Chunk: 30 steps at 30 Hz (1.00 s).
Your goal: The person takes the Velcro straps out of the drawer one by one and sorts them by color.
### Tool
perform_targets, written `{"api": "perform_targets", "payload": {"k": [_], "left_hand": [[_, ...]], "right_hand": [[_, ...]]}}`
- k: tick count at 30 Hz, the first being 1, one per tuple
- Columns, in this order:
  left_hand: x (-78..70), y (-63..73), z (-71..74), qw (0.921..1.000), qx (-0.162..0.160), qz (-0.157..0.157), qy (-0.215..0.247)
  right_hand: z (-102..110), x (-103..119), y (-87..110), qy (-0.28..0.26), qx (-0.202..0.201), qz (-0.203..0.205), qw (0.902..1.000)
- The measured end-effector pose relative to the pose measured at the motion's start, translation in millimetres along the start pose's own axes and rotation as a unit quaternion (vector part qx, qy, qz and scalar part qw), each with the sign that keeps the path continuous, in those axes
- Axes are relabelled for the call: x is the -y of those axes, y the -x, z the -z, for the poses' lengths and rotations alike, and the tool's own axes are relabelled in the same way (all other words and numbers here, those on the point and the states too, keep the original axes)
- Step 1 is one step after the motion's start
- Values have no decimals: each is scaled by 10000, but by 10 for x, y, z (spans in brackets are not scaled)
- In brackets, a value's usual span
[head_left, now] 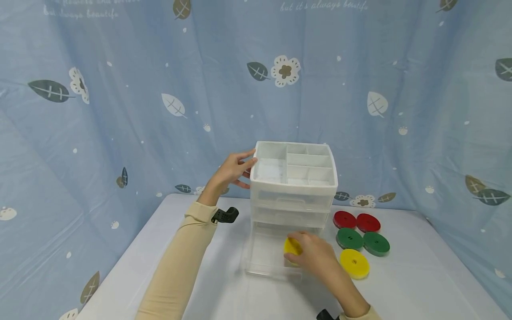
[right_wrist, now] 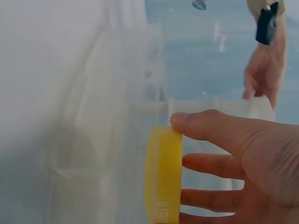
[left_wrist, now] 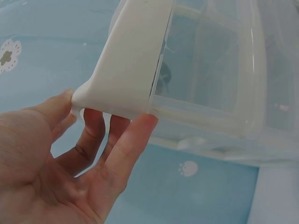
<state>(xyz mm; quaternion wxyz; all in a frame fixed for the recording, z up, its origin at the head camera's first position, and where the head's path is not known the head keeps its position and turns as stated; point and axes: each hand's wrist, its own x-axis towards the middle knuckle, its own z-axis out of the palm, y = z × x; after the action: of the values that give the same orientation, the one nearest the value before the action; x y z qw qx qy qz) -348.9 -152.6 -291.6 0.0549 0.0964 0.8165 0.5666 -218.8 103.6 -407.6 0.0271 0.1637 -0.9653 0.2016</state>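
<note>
A white storage unit (head_left: 294,183) with clear drawers stands on the table, its lowest drawer (head_left: 266,249) pulled out toward me. My left hand (head_left: 234,168) grips the upper left edge of the unit; in the left wrist view its fingertips lie along the white top rim (left_wrist: 131,60). My right hand (head_left: 316,255) holds a yellow round disc (head_left: 293,250) over the right part of the pulled-out drawer. In the right wrist view the disc (right_wrist: 163,172) stands on edge, with thumb and fingers along it and raised lettering on its side.
Right of the unit lie two red discs (head_left: 345,219), two green discs (head_left: 350,239) and another yellow disc (head_left: 354,263). The unit's top tray (head_left: 272,169) is divided into compartments. A blue patterned curtain (head_left: 224,111) hangs behind the white table (head_left: 416,266).
</note>
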Motion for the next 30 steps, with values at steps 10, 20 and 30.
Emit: {"api": "perform_targets", "payload": {"k": [10,20,30], "left_hand": [[15,4,-1,10000,16,-12,26],[2,8,1,10000,-14,-28,2],[14,-5,-2,10000,-55,29,14]], "right_hand": [[284,-282,129,80,-124,-379,9992],[509,-797,292,399,104,-954,9946],[535,-1292,385,448,640,-1539,9850]]}}
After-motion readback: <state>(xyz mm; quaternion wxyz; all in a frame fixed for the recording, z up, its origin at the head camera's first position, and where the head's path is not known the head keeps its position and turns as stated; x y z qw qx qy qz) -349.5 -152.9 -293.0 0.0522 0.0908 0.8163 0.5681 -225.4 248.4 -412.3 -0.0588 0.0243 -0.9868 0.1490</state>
